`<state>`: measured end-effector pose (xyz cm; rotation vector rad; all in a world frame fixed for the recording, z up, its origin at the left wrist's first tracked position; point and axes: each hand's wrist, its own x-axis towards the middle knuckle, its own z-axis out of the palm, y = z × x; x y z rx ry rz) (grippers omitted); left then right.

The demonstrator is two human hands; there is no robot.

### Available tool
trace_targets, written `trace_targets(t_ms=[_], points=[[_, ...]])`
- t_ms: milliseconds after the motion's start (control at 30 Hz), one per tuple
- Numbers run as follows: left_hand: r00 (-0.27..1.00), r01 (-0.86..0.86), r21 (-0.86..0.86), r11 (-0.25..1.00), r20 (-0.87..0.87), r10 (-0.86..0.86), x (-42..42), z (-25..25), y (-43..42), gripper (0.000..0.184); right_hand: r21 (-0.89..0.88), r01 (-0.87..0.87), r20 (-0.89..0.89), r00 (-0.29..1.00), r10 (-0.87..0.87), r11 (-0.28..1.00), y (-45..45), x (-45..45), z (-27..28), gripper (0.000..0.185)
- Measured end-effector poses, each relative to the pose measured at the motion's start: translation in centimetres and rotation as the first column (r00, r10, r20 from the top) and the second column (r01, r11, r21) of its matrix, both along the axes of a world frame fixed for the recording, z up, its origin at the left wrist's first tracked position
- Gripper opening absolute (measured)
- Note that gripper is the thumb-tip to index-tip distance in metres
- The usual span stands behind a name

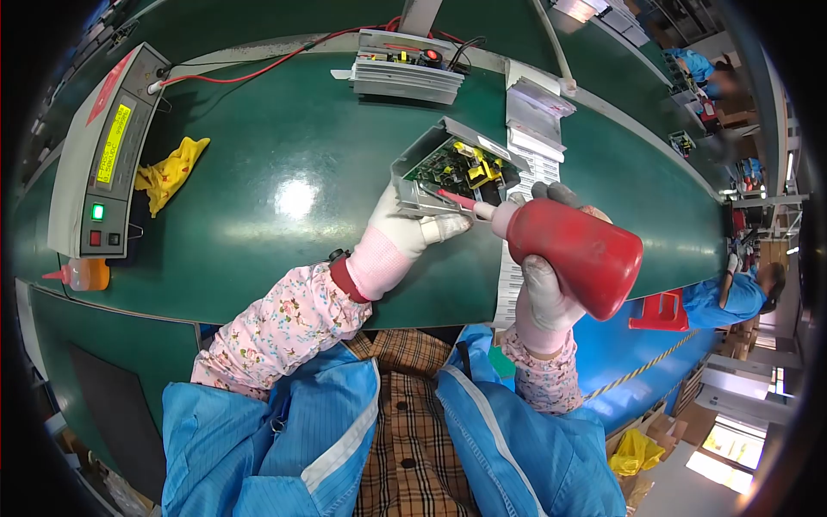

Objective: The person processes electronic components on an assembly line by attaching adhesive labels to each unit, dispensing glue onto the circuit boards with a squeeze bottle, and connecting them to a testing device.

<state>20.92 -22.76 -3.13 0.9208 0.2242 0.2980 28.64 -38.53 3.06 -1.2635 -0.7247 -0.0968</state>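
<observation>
L hand [401, 234] pinches cased PCB [457, 169], R hand [549, 302] grips red bottle [581, 250], nozzle [458, 200] at board: seems mid-job, amt. done/left unclear.

Here we are on a factory floor, an electronics workshop by every sign: a long green desk [258, 233], a tester [121, 142] glowing with its yellow readout, a circuit board [445, 170] sitting in its metal case [410, 205]. Off to the side, blue flooring [607, 369] with a striped line [642, 364], cartons [663, 428], and workers [722, 302] in blue!
</observation>
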Motion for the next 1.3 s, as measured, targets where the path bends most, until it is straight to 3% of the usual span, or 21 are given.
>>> trace_targets(t_ms=[233,367,567,733,767,833,867,900,1033,1067,1100,1133,1200,1300], points=[[1.000,-0.020,0.031,0.999,0.009,0.019,-0.1,0.4,-0.1,0.034,-0.024,-0.039,0.081,0.996,0.041,0.999,0.2,-0.1,0.2,0.071],[0.998,-0.039,0.002,0.999,0.042,0.039,0.1,0.5,-0.4,0.033,-0.067,0.092,0.067,0.994,-0.088,0.993,-0.4,0.3,-0.8,0.077],[1.000,-0.018,0.025,1.000,0.005,0.018,0.0,0.5,-0.1,0.036,-0.060,0.039,-0.031,0.999,-0.041,0.997,-0.2,-0.1,-0.3,0.074],[0.999,-0.048,0.029,0.998,-0.002,0.048,0.0,0.6,-0.5,0.039,0.054,0.105,0.048,0.993,-0.107,0.993,0.1,0.2,-1.1,0.071],[0.999,-0.053,0.043,0.998,0.003,0.053,0.0,0.7,-0.5,0.038,0.269,0.037,-0.201,0.979,0.019,0.962,-0.2,0.3,-0.1,0.071],[0.998,-0.067,0.068,0.995,0.014,0.066,0.0,1.0,-0.3,0.036,0.659,0.072,-0.532,0.749,0.396,0.749,-1.1,0.7,2.2,0.069],[0.997,-0.073,0.080,0.994,0.021,0.072,0.0,1.2,-0.3,0.036,0.787,0.171,-0.572,0.560,0.599,0.592,-1.7,0.9,2.7,0.069],[0.997,-0.073,0.078,0.994,0.024,0.071,0.1,1.3,-0.1,0.036,0.787,0.170,-0.572,0.562,0.598,0.593,-2.5,1.0,2.9,0.069],[1.000,0.010,-0.257,0.966,0.007,-0.008,0.3,1.6,0.5,0.049,0.912,0.248,-0.395,0.324,0.860,0.325,-6.3,0.8,3.1,0.068],[1.000,0.017,-0.261,0.965,0.006,-0.016,0.2,1.8,0.4,0.049,0.911,0.252,-0.399,0.330,0.856,0.327,-6.3,0.5,2.8,0.068],[1.000,-0.002,-0.275,0.962,0.002,0.002,0.1,2.0,0.3,0.048,0.826,0.144,-0.538,0.489,0.687,0.544,-5.9,-0.1,2.4,0.068],[1.000,-0.020,-0.287,0.958,-0.002,0.020,0.1,2.3,0.3,0.047,0.670,0.078,-0.598,0.645,0.475,0.738,-5.3,-0.6,1.9,0.067],[0.998,-0.058,-0.313,0.948,-0.014,0.056,0.1,2.5,0.0,0.045,0.214,0.098,-0.473,0.881,0.015,0.972,-4.7,-1.4,1.0,0.067],[0.999,-0.030,-0.298,0.954,-0.025,0.024,0.2,2.1,0.0,0.044,0.130,0.066,-0.326,0.945,-0.020,0.989,-4.4,-0.6,-0.9,0.066]])
